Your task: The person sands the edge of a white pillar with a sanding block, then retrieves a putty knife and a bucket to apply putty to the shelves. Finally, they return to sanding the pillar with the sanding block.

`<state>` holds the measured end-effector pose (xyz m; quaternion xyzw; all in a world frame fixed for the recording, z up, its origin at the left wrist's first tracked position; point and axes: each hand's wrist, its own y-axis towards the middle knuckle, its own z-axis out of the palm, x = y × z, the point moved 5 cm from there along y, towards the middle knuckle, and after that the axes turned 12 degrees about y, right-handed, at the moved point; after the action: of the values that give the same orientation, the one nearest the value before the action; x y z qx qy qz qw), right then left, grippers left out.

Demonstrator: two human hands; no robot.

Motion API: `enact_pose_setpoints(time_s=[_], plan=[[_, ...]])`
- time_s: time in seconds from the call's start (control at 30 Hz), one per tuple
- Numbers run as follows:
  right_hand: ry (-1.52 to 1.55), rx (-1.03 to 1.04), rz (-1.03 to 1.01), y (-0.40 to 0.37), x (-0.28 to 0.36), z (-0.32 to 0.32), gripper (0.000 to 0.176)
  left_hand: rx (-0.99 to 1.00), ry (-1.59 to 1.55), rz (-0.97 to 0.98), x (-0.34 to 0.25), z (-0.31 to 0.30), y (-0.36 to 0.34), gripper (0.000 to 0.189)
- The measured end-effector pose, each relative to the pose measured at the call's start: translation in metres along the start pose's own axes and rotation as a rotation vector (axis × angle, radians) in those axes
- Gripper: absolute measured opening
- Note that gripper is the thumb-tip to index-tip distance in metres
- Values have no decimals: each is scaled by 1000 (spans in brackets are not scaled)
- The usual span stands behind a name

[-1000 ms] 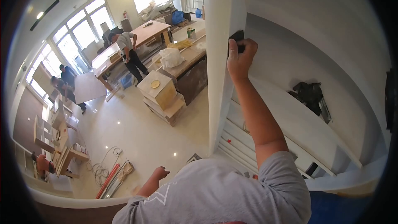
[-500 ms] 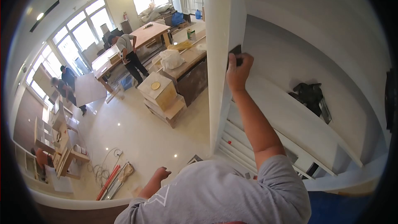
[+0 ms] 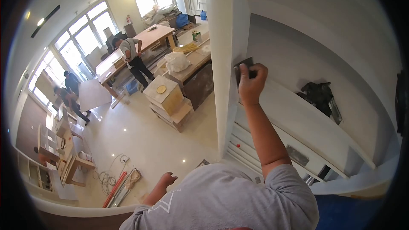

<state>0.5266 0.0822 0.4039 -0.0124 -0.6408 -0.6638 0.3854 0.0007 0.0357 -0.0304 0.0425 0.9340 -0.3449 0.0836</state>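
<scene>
Black block [image 3: 247, 62] in the right hand [image 3: 252, 86], pinched between thumb and bent fingers, so a narrow, firm-looking grip. It's up against the side face of the white post [image 3: 219, 68], just ahead of the knuckles; can't tell if the whole underside is touching.

Step in hand, my read: working the block over that face. Next move calls for flat, even pressure and a wrist in line with the post. Watch the corner just left of the thumb; the block could tip over it.

Left hand [image 3: 167, 179] is low, well below and left of the right. Nothing visible in it; can't tell how far the fingers are spread.

Nearby: dark bundle [image 3: 317, 98] right of the right hand and a bit lower, well apart. Small red knob [image 3: 238, 145] below the right hand. Red poles [image 3: 115, 189] on the floor left of the left hand. Co-worker [image 3: 136, 61] well left of the right hand.
</scene>
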Motion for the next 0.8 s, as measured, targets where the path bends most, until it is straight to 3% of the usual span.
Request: enact_pose_setpoints(time_s=[0.17,0.27,0.37,0.53,0.63,0.73,0.8], plan=[[179,-120,274,36,-8,13,41,11,111,32,10,8,3,65],[105,8,201,41,-8,33,43,-6,104,11,14,2,1,65],[113,24,113,12,-32,39,40,32,41,-22,17,4,2,65],[210,59,15,29,-11,41,37,1,47,38,10,11,2,67],[186,59,30,21,-18,43,34,25,45,16,12,14,-3,67],[90,72,-80,-8,-13,34,27,1,77,20,3,6,4,66],[101,65,-23,-4,-10,35,26,-6,94,26,3,7,1,66]])
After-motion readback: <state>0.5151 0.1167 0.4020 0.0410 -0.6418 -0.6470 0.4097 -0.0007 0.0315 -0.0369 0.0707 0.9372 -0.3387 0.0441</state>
